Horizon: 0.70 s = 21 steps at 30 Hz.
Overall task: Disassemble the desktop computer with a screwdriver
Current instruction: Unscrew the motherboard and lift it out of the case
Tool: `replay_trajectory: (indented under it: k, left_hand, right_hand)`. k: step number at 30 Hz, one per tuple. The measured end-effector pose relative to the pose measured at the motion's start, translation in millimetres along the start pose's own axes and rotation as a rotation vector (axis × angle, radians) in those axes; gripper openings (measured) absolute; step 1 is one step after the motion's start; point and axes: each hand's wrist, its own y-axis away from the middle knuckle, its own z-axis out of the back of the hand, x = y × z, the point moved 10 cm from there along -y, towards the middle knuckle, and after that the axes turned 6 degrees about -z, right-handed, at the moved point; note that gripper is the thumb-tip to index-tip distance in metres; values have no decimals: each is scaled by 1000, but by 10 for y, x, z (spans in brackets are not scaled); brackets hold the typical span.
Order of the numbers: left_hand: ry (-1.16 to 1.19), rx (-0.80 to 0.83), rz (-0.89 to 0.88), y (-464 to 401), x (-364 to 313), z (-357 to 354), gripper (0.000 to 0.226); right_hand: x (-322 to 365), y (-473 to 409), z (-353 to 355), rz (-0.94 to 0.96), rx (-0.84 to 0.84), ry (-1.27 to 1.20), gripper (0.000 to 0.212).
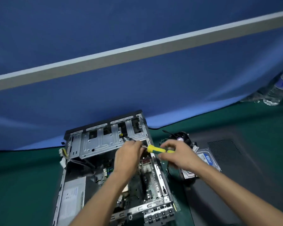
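The screwdriver (160, 150) lies crosswise, handle pinched in the right hand (178, 156), tip pointing left into the left hand's (129, 158) curled fingers above the case (82, 181).

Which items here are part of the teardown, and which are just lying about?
In the job:
- open grey metal desktop computer case
- yellow-and-green-handled screwdriver, held by both the left hand and the right hand

Lying about:
- blue-labelled hard drive
- black round fan
- clear plastic water bottle
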Motion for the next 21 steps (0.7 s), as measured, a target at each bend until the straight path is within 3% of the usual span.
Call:
replay_trajectory:
  k: [3,5,9,12,15,21]
  left_hand:
    - [27,14,123,201,353,157,22]
    - [105,7,198,323,539,230,19]
    - [290,-36,396,586,993,288,23]
    - [257,-60,512,848,1394,306,28]
    - [219,-18,541,1087,1707,180,19]
    - [214,58,500,1237,1987,-201,32]
  right_hand:
    - [384,55,-35,61,-31,-187,21]
    - [630,74,-140,120,-73,-175,21]
    - [1069,52,-393,268,-182,85,24]
    - [1314,-16,-633,360,-221,374,22]
    - [1372,-142,-942,408,-175,524,16]
    - [1198,-516,-1498,399,-91,713,18]
